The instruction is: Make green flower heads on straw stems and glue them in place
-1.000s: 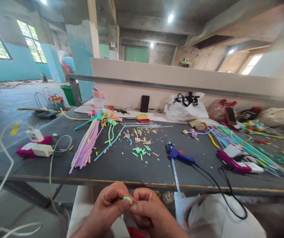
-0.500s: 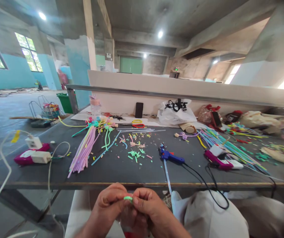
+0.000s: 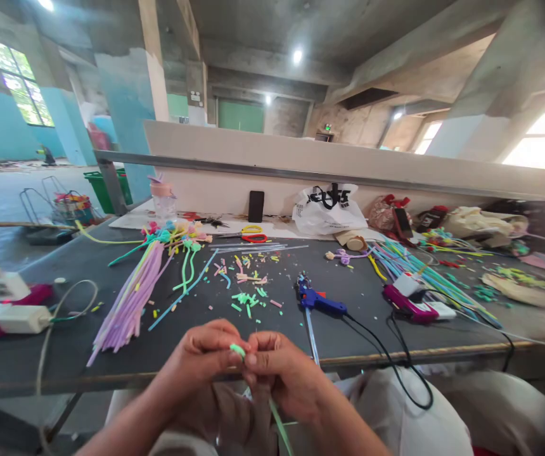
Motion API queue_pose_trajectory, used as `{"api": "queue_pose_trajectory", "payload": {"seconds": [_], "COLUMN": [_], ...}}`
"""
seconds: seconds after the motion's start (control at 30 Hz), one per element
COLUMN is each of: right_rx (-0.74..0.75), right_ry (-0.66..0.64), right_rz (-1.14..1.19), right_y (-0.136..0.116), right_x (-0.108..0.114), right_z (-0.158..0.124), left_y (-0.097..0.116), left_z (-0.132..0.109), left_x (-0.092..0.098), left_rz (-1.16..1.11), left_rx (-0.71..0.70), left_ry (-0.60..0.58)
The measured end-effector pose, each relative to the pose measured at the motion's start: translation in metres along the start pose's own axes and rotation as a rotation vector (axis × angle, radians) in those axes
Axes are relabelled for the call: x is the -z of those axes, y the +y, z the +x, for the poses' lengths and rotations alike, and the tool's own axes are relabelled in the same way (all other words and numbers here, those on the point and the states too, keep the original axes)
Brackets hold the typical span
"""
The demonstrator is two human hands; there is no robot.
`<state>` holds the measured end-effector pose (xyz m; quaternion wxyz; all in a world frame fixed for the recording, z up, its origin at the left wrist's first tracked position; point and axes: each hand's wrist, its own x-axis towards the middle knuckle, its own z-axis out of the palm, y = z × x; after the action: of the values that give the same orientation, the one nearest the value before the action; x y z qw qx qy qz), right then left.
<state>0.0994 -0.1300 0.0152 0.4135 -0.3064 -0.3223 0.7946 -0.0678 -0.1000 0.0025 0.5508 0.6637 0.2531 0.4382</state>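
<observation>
My left hand (image 3: 206, 351) pinches a small light green piece (image 3: 237, 349) at the table's front edge. Fingertips of my right hand (image 3: 284, 367) meet it from the other side, closed at the top of a pale green stem (image 3: 281, 425) that hangs down below. Beyond my hands, short green pieces (image 3: 248, 301) and pink pieces lie scattered on the dark table (image 3: 263, 329). A blue glue gun (image 3: 322, 300) with a clear stick rests to their right. On the left is a bundle of purple stems (image 3: 132, 294) with colourful flower tops.
Scissors (image 3: 254, 238), a black phone (image 3: 256, 206), a cup (image 3: 163, 199) and a white bag (image 3: 329, 209) stand or lie at the back. Power strips sit left (image 3: 11, 310) and right (image 3: 412, 304); the glue gun's cord hangs over the front edge.
Both hands have risen in the view, up to the table edge, still holding the green piece. The green stem now shows below them. The view has shifted to the right.
</observation>
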Motion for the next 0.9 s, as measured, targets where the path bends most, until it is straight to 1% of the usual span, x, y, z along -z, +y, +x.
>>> {"api": "queue_pose_trajectory", "payload": {"seconds": [0.1, 0.2, 0.27, 0.37, 0.47, 0.57, 0.63, 0.7, 0.8, 0.9], "right_rx": [0.045, 0.093, 0.109, 0.115, 0.110, 0.090, 0.074, 0.069, 0.076, 0.084], "right_ry": [-0.022, -0.012, -0.004, 0.013, 0.035, 0.036, 0.026, 0.028, 0.088, 0.169], "right_rz": [0.059, 0.105, 0.113, 0.112, 0.120, 0.141, 0.164, 0.182, 0.158, 0.105], "right_y": [-0.026, -0.045, -0.054, -0.065, -0.070, -0.068, -0.065, -0.062, -0.059, -0.059], "right_x": [0.004, 0.015, 0.025, 0.041, 0.055, 0.065, 0.069, 0.072, 0.073, 0.072], "right_z": [0.017, 0.025, 0.026, 0.024, 0.024, 0.022, 0.019, 0.013, 0.007, 0.007], "left_y": [0.008, 0.011, 0.007, -0.006, -0.021, -0.030, -0.033, -0.034, -0.034, -0.033], "left_z": [0.046, 0.085, 0.103, 0.121, 0.131, 0.135, 0.135, 0.131, 0.123, 0.118], "left_x": [0.010, 0.012, 0.009, 0.002, -0.005, -0.011, -0.016, -0.020, -0.023, -0.022], "left_rz": [-0.079, -0.033, 0.004, -0.032, -0.075, -0.037, -0.022, -0.051, -0.050, -0.014], "left_rx": [-0.026, -0.048, -0.036, -0.010, 0.021, 0.014, 0.017, 0.048, 0.058, 0.031], "left_ry": [-0.015, -0.103, -0.160, -0.187, -0.199, -0.235, -0.265, -0.298, -0.345, -0.343]}}
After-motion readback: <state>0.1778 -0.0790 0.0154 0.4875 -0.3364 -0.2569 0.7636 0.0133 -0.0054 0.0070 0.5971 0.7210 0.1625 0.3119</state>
